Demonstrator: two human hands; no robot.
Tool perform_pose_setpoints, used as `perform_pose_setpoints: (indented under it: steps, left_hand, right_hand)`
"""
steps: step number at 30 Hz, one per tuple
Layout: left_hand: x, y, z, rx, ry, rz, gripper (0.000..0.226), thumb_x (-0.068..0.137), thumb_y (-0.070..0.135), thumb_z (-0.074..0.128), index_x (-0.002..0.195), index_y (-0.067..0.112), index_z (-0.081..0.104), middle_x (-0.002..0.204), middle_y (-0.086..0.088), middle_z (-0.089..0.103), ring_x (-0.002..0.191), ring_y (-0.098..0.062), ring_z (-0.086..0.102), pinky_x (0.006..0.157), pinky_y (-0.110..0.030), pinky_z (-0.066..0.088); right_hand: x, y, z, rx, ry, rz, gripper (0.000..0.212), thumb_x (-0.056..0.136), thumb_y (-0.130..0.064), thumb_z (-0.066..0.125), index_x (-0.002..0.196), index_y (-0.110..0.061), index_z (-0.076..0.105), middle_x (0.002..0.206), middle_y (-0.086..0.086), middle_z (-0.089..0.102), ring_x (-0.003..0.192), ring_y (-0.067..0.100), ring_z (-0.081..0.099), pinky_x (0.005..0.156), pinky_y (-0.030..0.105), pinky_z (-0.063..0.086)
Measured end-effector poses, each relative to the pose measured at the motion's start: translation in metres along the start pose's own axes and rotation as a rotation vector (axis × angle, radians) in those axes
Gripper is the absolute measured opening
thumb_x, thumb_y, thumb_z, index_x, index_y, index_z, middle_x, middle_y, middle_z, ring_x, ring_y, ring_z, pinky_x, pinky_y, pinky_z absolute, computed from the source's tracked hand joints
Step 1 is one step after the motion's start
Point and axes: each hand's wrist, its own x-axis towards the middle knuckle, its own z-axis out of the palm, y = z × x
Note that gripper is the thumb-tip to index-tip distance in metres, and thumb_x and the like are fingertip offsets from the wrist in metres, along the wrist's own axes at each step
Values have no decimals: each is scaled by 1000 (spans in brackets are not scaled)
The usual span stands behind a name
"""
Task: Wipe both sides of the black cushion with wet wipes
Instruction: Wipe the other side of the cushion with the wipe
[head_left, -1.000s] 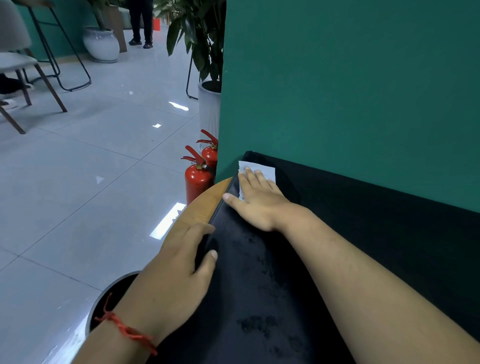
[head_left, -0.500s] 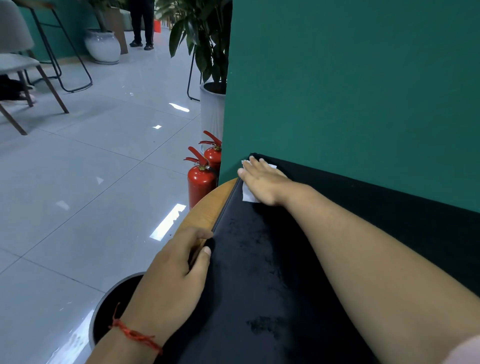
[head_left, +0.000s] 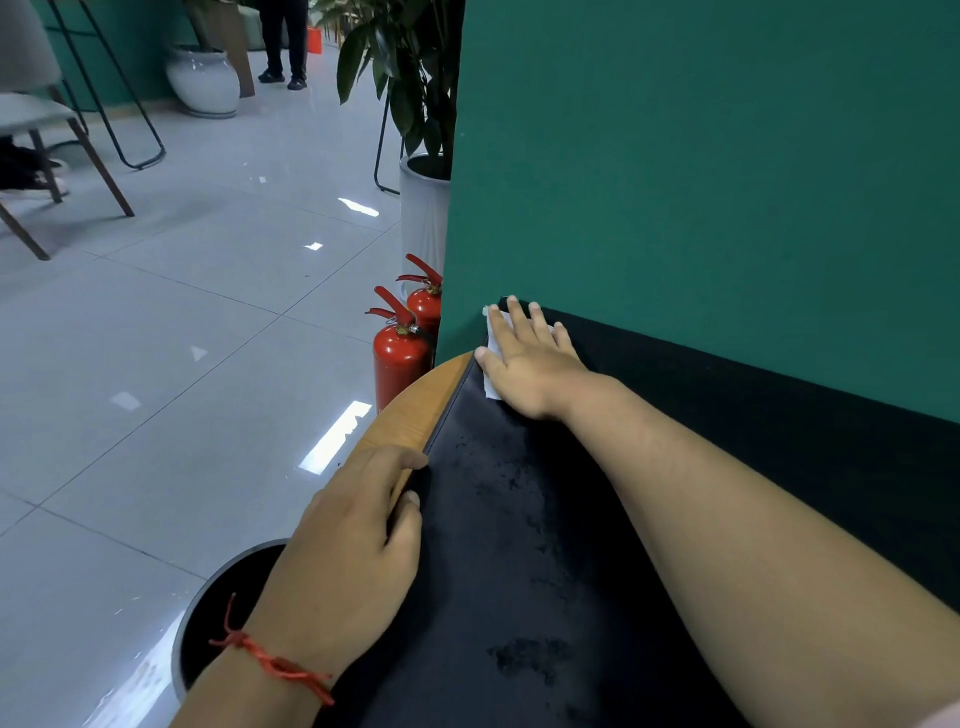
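The black cushion lies on a wooden seat, its surface marked with damp patches. My right hand lies flat with straight fingers at the cushion's far corner, against the green wall, pressing a white wet wipe onto the fabric. Only the wipe's left edge shows from under the hand. My left hand, with a red string at the wrist, rests on the cushion's left edge; its thumb lies on top and its fingers curl over the edge.
A green partition wall stands right behind the cushion. The wooden seat edge sticks out at left. Two red fire extinguishers stand on the tiled floor beside it, a black round bin below, potted plants, chairs and a standing person farther back.
My right hand has slid the wipe forward along the cushion into the far corner at the wall, covering most of it. My left hand stays on the left edge.
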Motion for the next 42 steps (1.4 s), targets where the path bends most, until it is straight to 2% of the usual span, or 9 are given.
perform_pose_setpoints:
  steps: [17, 22, 25, 27, 29, 32, 36, 39, 42]
  left_hand:
    - [0, 0, -2, -16, -16, -11, 30, 105, 29, 47, 130, 46, 50, 115, 28, 49, 105, 0, 48, 80, -7, 33]
    - [0, 0, -2, -21, -14, -10, 30, 106, 28, 47, 129, 47, 49, 114, 30, 47, 104, 3, 48, 80, -5, 32]
    - [1, -1, -1, -30, -18, -13, 30, 105, 29, 47, 129, 47, 49, 115, 29, 48, 107, 0, 49, 81, -11, 34]
    - [1, -1, -1, -37, -17, -16, 31, 105, 28, 47, 130, 47, 50, 119, 26, 49, 111, -4, 50, 85, -20, 36]
    - [0, 0, -1, -33, -16, -20, 31, 106, 28, 47, 131, 46, 50, 120, 25, 49, 112, -4, 49, 88, -23, 36]
    - [0, 0, 0, -43, -12, -15, 31, 105, 27, 47, 130, 46, 51, 119, 26, 49, 109, -1, 47, 83, -14, 35]
    - [0, 2, -1, -45, -8, -18, 31, 105, 26, 48, 131, 45, 51, 118, 24, 50, 109, -4, 48, 84, -21, 36]
    - [0, 4, -2, -40, -12, -28, 32, 106, 26, 48, 132, 44, 50, 115, 22, 49, 109, -7, 49, 86, -25, 36]
    - [0, 4, -3, -45, -5, -21, 31, 106, 26, 48, 131, 44, 51, 114, 24, 48, 109, -6, 49, 89, -26, 36]
  right_hand:
    - [-56, -2, -4, 27, -191, -146, 66, 112, -51, 17, 168, -31, -12, 173, -11, -25, 158, 9, -27, 131, 43, -12]
    - [-60, 18, -28, 9, -263, -267, 66, 111, -35, 35, 170, -39, 5, 176, -18, -10, 159, 2, -16, 131, 40, -8]
    - [-69, 26, -32, 313, -79, -325, 58, 107, -36, 49, 162, -47, 32, 172, -26, 19, 160, 0, 8, 129, 33, 6]
    - [-79, 31, -31, 589, 221, -184, 38, 105, -40, 55, 143, -41, 58, 155, -21, 51, 147, 3, 41, 121, 31, 31]
    - [-91, 37, -29, 529, 404, 62, 16, 102, -38, 60, 115, -35, 69, 123, -17, 68, 121, 10, 61, 100, 34, 48]
    - [-111, 48, -18, 301, 280, 257, 23, 94, -55, 63, 106, -37, 71, 113, -18, 62, 116, 15, 53, 93, 39, 48]
    - [-125, 37, -10, 332, 286, 199, 20, 88, -53, 74, 101, -37, 74, 114, -22, 63, 114, 13, 54, 97, 40, 49]
    - [-122, 27, -15, 715, 332, 287, 11, 88, -30, 79, 83, -25, 71, 89, -16, 72, 81, 12, 66, 73, 31, 52]
    - [-115, 24, -27, 1169, 256, 388, 13, 90, -10, 73, 83, -17, 63, 79, 1, 70, 76, 18, 68, 74, 34, 53]
